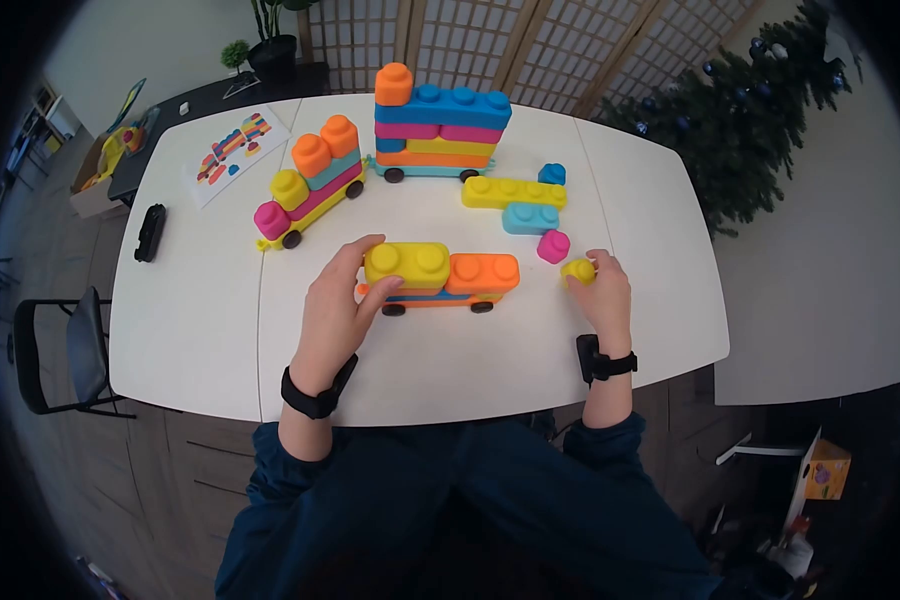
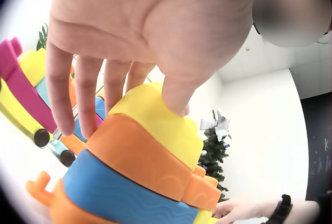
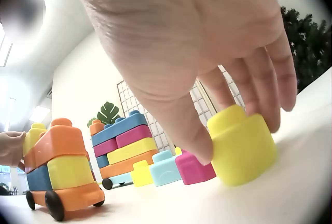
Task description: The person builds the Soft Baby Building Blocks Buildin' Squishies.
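My left hand (image 1: 332, 315) pinches a yellow two-stud toy block (image 1: 407, 265) between thumb and fingers. That block sits on top of the front wagon, beside an orange two-stud block (image 1: 484, 273). In the left wrist view, orange and blue block (image 2: 129, 187) layers show beneath it, above the orange wheeled base (image 3: 85, 203). Over on the right, my right hand (image 1: 607, 295) holds a small yellow one-stud block (image 3: 244, 148), thumb on one side and fingertips on the other, low at the tabletop. A pink one-stud block (image 1: 553, 246) lies just beyond it.
Behind the pink block lie a light blue block (image 1: 530, 218), a long yellow block (image 1: 513, 193) and a small blue block (image 1: 551, 174). Two more block wagons, a low one (image 1: 315, 185) and a tall one (image 1: 440, 130), stand farther back. A picture sheet (image 1: 205, 185) lies at the back left, near a black object (image 1: 150, 233).
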A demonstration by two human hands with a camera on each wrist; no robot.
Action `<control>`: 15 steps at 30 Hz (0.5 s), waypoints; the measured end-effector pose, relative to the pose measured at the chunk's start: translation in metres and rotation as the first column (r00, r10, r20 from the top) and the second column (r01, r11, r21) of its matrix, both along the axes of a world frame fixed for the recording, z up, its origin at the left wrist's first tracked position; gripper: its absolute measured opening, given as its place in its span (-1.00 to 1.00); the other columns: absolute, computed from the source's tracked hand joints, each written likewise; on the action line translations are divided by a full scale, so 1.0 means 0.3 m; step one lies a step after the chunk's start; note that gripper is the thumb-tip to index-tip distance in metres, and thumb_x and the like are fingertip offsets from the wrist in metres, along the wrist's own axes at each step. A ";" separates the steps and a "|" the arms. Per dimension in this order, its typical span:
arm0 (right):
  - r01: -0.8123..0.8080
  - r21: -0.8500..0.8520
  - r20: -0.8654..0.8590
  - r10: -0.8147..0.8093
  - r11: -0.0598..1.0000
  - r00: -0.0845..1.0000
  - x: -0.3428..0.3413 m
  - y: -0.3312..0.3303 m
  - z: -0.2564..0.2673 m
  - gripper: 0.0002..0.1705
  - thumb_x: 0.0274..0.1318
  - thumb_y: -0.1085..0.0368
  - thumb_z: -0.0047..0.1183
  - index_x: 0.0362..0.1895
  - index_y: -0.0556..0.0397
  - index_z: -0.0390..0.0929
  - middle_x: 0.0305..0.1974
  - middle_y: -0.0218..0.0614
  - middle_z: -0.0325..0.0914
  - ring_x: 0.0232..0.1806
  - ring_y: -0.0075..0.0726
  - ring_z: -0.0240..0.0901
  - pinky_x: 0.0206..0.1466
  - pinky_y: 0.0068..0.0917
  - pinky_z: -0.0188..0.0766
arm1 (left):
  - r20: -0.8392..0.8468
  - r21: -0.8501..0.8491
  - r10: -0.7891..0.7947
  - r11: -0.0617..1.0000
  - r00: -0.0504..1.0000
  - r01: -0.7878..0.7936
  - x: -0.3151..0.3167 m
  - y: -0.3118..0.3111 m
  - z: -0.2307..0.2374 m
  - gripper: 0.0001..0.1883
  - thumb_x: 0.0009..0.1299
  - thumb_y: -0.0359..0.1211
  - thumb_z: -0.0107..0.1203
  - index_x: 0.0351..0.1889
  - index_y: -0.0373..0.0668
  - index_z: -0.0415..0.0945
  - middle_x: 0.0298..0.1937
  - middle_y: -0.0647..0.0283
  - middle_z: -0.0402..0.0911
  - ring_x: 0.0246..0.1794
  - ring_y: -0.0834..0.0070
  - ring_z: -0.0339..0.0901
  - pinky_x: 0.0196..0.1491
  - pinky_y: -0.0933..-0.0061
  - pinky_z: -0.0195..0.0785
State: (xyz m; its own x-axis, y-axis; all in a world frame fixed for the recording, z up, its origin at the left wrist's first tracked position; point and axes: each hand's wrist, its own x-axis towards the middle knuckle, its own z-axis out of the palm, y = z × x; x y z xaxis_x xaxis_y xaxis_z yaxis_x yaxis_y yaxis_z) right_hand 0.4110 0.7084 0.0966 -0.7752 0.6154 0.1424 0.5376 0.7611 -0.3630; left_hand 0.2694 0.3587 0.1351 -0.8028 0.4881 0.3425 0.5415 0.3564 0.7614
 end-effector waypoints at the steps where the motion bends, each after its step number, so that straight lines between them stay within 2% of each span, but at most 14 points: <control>1: 0.005 0.047 -0.112 0.000 0.999 0.994 0.000 -0.002 0.010 -0.41 -0.04 0.24 0.43 0.11 0.03 0.53 -0.04 -0.13 0.61 0.02 0.00 0.60 0.03 -0.18 0.58 | 0.000 0.000 0.000 1.000 1.000 0.000 -0.002 -0.003 -0.001 -0.50 0.42 -0.19 0.32 0.24 -0.18 0.49 0.06 0.01 0.66 0.02 0.00 0.63 0.06 0.23 0.51; 2: 0.016 0.092 -0.222 0.005 0.996 0.975 -0.003 -0.015 0.030 -0.40 -0.06 0.31 0.42 0.13 0.03 0.50 -0.07 -0.15 0.62 0.03 -0.06 0.61 0.03 -0.20 0.58 | -0.001 -0.001 -0.002 1.000 1.000 0.002 -0.003 -0.005 -0.003 -0.50 0.41 -0.19 0.32 0.24 -0.18 0.48 0.06 0.01 0.66 0.02 0.00 0.63 0.05 0.23 0.51; 3: 0.015 0.091 -0.222 0.005 0.996 0.975 -0.014 -0.028 0.051 -0.40 -0.06 0.31 0.42 0.13 0.03 0.50 -0.07 -0.15 0.62 0.03 -0.06 0.61 0.03 -0.20 0.58 | 0.000 -0.002 -0.001 1.000 1.000 0.001 -0.004 -0.005 -0.004 -0.50 0.41 -0.19 0.32 0.24 -0.18 0.48 0.06 0.01 0.66 0.02 0.00 0.63 0.05 0.23 0.51; 5: -0.238 -0.052 -0.533 0.174 0.970 0.828 -0.047 -0.062 0.098 -0.35 -0.08 0.41 0.40 0.17 0.02 0.46 -0.03 -0.22 0.62 0.05 -0.16 0.61 0.03 -0.27 0.57 | 0.019 0.000 0.001 1.000 1.000 -0.001 -0.003 -0.004 -0.005 -0.49 0.41 -0.18 0.33 0.25 -0.16 0.48 0.05 0.01 0.67 0.02 0.01 0.63 0.05 0.22 0.51; 6: -0.236 -0.053 -0.532 0.173 0.970 0.829 -0.057 -0.092 0.127 -0.35 -0.08 0.41 0.40 0.17 0.02 0.46 -0.03 -0.22 0.62 0.05 -0.16 0.61 0.03 -0.27 0.57 | 0.019 -0.001 -0.001 1.000 1.000 0.001 -0.002 -0.002 -0.006 -0.49 0.41 -0.18 0.33 0.25 -0.16 0.48 0.05 0.01 0.67 0.02 0.01 0.63 0.05 0.22 0.51; 8: -0.526 -0.204 -0.587 0.327 0.826 0.741 -0.083 -0.163 0.185 -0.36 -0.08 0.46 0.39 0.17 0.05 0.49 0.09 -0.23 0.59 0.10 -0.23 0.59 0.08 -0.32 0.56 | 0.021 -0.001 0.003 1.000 1.000 -0.003 -0.001 -0.001 -0.006 -0.49 0.41 -0.18 0.32 0.25 -0.16 0.48 0.05 0.01 0.67 0.02 0.01 0.64 0.05 0.23 0.52; 9: -0.526 -0.204 -0.587 0.327 0.826 0.740 -0.099 -0.188 0.203 -0.36 -0.08 0.46 0.39 0.17 0.05 0.49 0.09 -0.23 0.59 0.10 -0.23 0.59 0.08 -0.32 0.56 | 0.020 -0.002 0.003 1.000 1.000 -0.003 -0.001 -0.001 -0.006 -0.49 0.41 -0.18 0.32 0.25 -0.16 0.48 0.05 0.01 0.67 0.02 0.01 0.64 0.05 0.23 0.52; 11: -0.708 -0.212 -0.528 0.531 0.674 0.663 -0.129 -0.233 0.227 -0.39 -0.04 0.45 0.39 0.17 0.08 0.52 0.14 -0.23 0.59 0.12 -0.20 0.58 0.16 -0.34 0.54 | 0.021 0.009 -0.001 1.000 1.000 0.001 -0.002 -0.004 -0.003 -0.49 0.41 -0.18 0.33 0.25 -0.16 0.49 0.06 0.01 0.67 0.01 0.01 0.64 0.05 0.23 0.52; 12: -0.710 -0.211 -0.529 0.533 0.672 0.660 -0.141 -0.254 0.232 -0.39 -0.04 0.45 0.39 0.17 0.08 0.52 0.14 -0.23 0.59 0.12 -0.20 0.58 0.16 -0.34 0.54 | 0.019 0.009 0.002 1.000 1.000 -0.002 -0.003 -0.006 -0.004 -0.49 0.41 -0.18 0.33 0.25 -0.16 0.49 0.06 0.01 0.67 0.01 0.01 0.64 0.05 0.23 0.52; 14: -0.773 -0.283 -0.532 0.578 0.567 0.619 -0.162 -0.288 0.235 -0.40 -0.02 0.50 0.35 0.20 0.08 0.55 0.16 -0.23 0.58 0.19 -0.24 0.55 0.31 -0.33 0.44 | 0.006 0.013 -0.004 1.000 1.000 0.004 -0.007 -0.006 -0.011 -0.49 0.41 -0.19 0.33 0.25 -0.16 0.49 0.06 0.02 0.67 0.01 0.02 0.64 0.04 0.24 0.52; 15: -0.780 -0.301 -0.530 0.584 0.549 0.615 -0.168 -0.302 0.230 -0.41 -0.01 0.50 0.35 0.19 0.06 0.57 0.17 -0.24 0.59 0.21 -0.22 0.54 0.32 -0.31 0.44 | 0.004 0.013 -0.002 1.000 1.000 0.002 -0.007 -0.006 -0.013 -0.49 0.41 -0.19 0.33 0.25 -0.16 0.49 0.06 0.02 0.67 0.01 0.02 0.64 0.04 0.24 0.52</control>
